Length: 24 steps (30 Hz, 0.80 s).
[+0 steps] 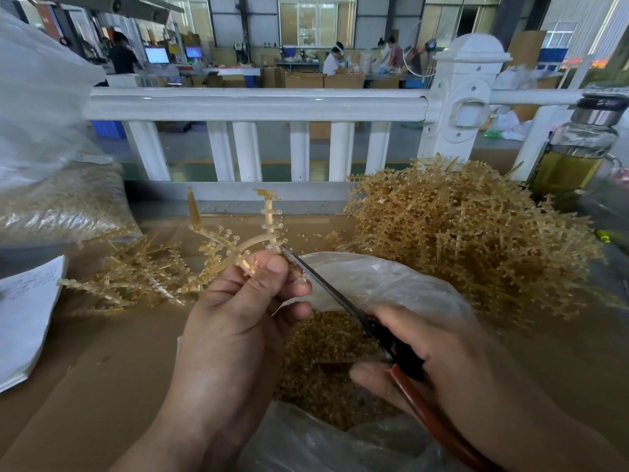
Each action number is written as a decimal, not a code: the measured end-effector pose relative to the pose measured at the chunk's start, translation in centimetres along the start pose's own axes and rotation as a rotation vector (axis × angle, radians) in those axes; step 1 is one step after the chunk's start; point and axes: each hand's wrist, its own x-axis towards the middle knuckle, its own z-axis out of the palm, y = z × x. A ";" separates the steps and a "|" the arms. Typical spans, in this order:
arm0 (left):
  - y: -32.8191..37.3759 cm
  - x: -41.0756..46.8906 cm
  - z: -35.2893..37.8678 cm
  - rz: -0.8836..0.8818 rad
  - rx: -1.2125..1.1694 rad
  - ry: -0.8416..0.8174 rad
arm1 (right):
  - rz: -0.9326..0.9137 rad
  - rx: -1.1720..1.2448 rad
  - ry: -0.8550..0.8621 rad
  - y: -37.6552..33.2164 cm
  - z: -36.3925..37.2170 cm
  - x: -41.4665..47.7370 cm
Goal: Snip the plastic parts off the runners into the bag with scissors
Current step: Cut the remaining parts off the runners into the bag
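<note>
My left hand (238,318) pinches an amber plastic runner (235,240) with small parts along its branches, holding it above the open clear bag (391,287). My right hand (452,362) grips scissors (340,298) with black and brown handles. The blade tips touch the base of the runner's upright branch, just above my left thumb. Inside the bag lies a heap of snipped amber parts (326,362).
A big pile of uncut runners (469,233) lies at the right. Stripped runners (136,277) lie at the left beside a filled bag (64,202) and paper sheets (23,318). A bottle (575,148) stands far right. A white railing (258,103) borders the cardboard-covered table (102,369).
</note>
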 end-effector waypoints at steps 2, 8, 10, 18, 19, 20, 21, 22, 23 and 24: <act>0.0 0.0 0.0 -0.009 -0.007 0.000 | -0.009 -0.002 -0.005 0.0 0.1 0.1; 0.1 0.0 0.2 -0.021 -0.025 0.003 | -0.043 -0.031 0.048 0.0 0.2 0.1; 0.1 0.0 0.2 -0.027 -0.036 0.003 | -0.045 -0.019 0.053 0.0 0.3 0.1; 0.1 0.0 0.3 -0.065 -0.075 0.017 | -0.034 -0.028 0.041 -0.2 0.5 0.2; 0.2 0.0 0.3 -0.069 -0.082 0.019 | -0.033 -0.030 0.037 -0.1 0.5 0.2; 0.2 0.0 0.4 -0.071 -0.084 0.020 | -0.035 -0.034 0.036 -0.1 0.5 0.2; 0.2 0.0 0.4 -0.070 -0.084 0.022 | -0.037 -0.038 0.037 -0.1 0.4 0.2; 0.2 0.0 0.5 -0.069 -0.083 0.023 | -0.033 -0.035 0.035 0.0 0.4 0.2; 0.2 0.1 0.5 -0.068 -0.081 0.024 | -0.021 -0.022 0.031 -0.1 0.3 0.2; 0.2 0.1 0.6 -0.067 -0.080 0.024 | -0.011 -0.009 0.022 -0.2 0.2 0.2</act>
